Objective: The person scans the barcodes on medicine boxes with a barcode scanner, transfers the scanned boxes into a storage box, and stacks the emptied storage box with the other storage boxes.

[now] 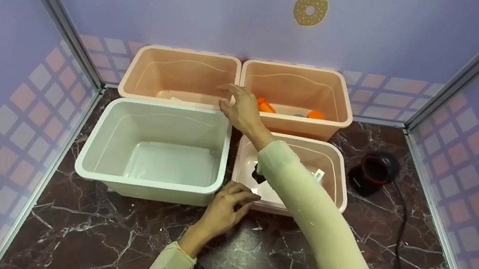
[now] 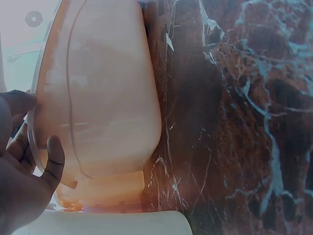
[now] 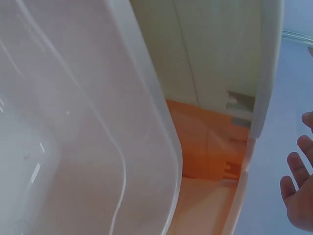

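In the head view, my left hand is at the front left corner of a pale pink bin. Its fingers bend over the rim with the thumb on the outside, as the left wrist view shows of the hand and the bin's wall. Farther back, my right hand hovers where two peach bins meet, fingers spread and slightly bent, holding nothing. Below it are the back left bin and the back right bin. In the right wrist view, that hand appears apart from the bins.
A white bin stands at front left. Orange pieces lie in the back right bin, and a small white item in the pink bin. A black round device with a cord sits at right. Patterned walls enclose the marbled tabletop.
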`<state>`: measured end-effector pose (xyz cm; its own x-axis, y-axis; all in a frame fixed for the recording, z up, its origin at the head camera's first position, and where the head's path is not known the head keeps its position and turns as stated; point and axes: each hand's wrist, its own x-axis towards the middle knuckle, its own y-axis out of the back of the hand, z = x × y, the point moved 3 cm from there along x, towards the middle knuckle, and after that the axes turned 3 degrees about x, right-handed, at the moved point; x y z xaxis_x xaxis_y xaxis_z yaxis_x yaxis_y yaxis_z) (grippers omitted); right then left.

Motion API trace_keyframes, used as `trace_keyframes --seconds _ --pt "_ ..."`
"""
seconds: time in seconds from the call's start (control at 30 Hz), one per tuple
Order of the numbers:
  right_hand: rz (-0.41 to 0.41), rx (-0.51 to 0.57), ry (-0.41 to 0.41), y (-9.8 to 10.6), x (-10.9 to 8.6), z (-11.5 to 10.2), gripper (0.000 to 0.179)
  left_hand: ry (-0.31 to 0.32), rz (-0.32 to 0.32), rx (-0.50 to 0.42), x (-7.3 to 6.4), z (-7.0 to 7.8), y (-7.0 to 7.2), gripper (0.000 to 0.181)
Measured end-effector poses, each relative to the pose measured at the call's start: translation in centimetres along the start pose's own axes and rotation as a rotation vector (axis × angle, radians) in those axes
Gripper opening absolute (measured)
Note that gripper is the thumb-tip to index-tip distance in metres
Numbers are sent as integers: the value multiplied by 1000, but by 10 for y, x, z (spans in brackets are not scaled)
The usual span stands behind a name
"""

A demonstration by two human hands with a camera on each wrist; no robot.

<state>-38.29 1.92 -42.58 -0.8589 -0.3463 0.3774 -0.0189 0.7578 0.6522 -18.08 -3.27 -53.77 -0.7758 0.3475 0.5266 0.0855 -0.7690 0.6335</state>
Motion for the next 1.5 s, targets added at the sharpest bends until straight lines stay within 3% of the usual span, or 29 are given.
trace_keyframes --seconds 0.2,0.5,0.8,1.03,1.5 --pt "-27 -22 11 14 -7 5 32 7 -1 8 0 -1 0 16" --pt "-58 45 -31 29 -18 14 33 34 -30 -4 1 -1 0 17" --pt "-48 117 3 41 -33 19 35 33 -19 -1 0 -1 -1 17" --pt "-45 113 9 54 -46 23 37 69 -49 -8 -1 -2 -1 18" --pt "-95 146 33 84 -73 29 31 45 -28 3 0 -2 -2 19"
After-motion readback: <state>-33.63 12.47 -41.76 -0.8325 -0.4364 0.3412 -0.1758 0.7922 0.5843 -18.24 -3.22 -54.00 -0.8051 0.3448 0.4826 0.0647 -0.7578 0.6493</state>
